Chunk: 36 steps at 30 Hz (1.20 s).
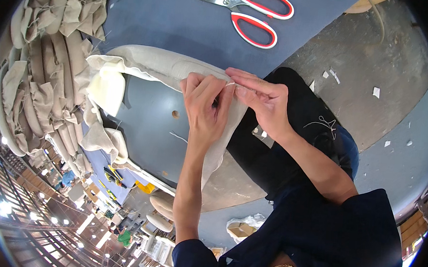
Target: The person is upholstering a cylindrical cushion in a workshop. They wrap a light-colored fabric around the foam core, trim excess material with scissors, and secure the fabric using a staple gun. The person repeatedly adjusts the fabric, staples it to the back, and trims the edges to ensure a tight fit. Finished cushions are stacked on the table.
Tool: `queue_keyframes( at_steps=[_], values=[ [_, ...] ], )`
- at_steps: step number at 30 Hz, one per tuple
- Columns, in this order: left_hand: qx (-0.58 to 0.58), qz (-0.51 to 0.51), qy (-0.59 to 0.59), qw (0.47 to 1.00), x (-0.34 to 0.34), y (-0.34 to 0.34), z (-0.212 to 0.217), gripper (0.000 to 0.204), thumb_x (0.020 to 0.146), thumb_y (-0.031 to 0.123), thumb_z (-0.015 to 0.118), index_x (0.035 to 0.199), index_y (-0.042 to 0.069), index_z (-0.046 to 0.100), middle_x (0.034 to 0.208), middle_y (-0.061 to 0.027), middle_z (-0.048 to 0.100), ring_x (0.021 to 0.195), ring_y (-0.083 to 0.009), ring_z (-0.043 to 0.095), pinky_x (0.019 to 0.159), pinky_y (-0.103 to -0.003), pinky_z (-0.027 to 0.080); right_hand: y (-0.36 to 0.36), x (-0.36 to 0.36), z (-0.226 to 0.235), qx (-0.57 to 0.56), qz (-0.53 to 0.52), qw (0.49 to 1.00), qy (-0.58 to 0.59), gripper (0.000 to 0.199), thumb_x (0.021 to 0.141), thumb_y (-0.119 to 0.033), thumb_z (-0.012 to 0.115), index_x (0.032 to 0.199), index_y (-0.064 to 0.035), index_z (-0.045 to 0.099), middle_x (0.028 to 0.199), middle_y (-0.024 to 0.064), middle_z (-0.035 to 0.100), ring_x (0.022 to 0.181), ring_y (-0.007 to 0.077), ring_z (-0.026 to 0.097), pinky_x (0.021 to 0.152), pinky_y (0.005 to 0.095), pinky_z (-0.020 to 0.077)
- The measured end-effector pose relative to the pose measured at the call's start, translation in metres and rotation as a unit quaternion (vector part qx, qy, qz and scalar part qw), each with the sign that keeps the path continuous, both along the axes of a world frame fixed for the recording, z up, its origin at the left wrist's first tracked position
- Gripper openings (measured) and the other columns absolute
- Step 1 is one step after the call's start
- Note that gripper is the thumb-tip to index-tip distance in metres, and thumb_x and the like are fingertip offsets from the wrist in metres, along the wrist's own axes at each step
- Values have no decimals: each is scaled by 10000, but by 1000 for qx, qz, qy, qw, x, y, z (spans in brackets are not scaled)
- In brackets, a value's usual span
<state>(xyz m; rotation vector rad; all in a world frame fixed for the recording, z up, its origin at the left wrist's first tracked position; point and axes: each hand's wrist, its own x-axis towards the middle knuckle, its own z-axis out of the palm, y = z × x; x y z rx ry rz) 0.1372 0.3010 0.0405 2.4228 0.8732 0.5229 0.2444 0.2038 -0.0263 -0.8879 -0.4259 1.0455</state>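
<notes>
A long beige fabric cover (154, 65) with foam padding (105, 88) showing at its open end curves across the blue table (182, 17). My left hand (207, 105) pinches the fabric's edge near its middle. My right hand (263, 100) meets it from the right, fingertips closed on the same fabric edge, where a thin white thread shows between the two hands. The cover's lower part hangs down below my left hand toward my dark trousers (294, 114).
Red-handled scissors (252, 12) lie shut on the blue table at the top. A pile of several beige padded pieces (44, 72) fills the left side. Grey floor (378, 60) with small white scraps lies to the right.
</notes>
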Motion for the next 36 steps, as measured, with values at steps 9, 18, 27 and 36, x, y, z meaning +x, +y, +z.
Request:
queue_keyframes(
  at_steps=[9,18,27,36],
  values=[
    [67,-2,30,997,4,-5,-2,164,918,114,702,794,52,615,695,-35,518,766,-233,431,809,-377,333,2,5,-2,-2,21,997,73,275,972,-38,671,1225,64,700,1301,177,681,1081,129,637,916,280,536],
    [164,14,28,986,3,-12,-3,86,920,126,669,896,54,628,936,-93,597,895,-311,531,899,-439,368,0,1,-1,-22,18,998,61,268,957,-15,660,1204,78,705,1276,165,695,1055,120,643,922,270,541],
    [70,-138,17,988,-4,11,10,209,947,239,619,1033,50,595,1104,-131,563,1037,-352,545,1119,-541,325,1,7,-6,7,41,998,49,300,980,-111,694,1219,70,697,1297,197,679,1119,148,644,962,291,544],
    [44,-128,-26,990,-4,13,-1,129,919,164,659,926,43,614,1007,-108,586,961,-327,547,1013,-494,390,-1,5,-8,32,40,998,29,271,994,-130,685,1208,33,719,1337,201,657,1141,158,627,959,307,537]
  ],
)
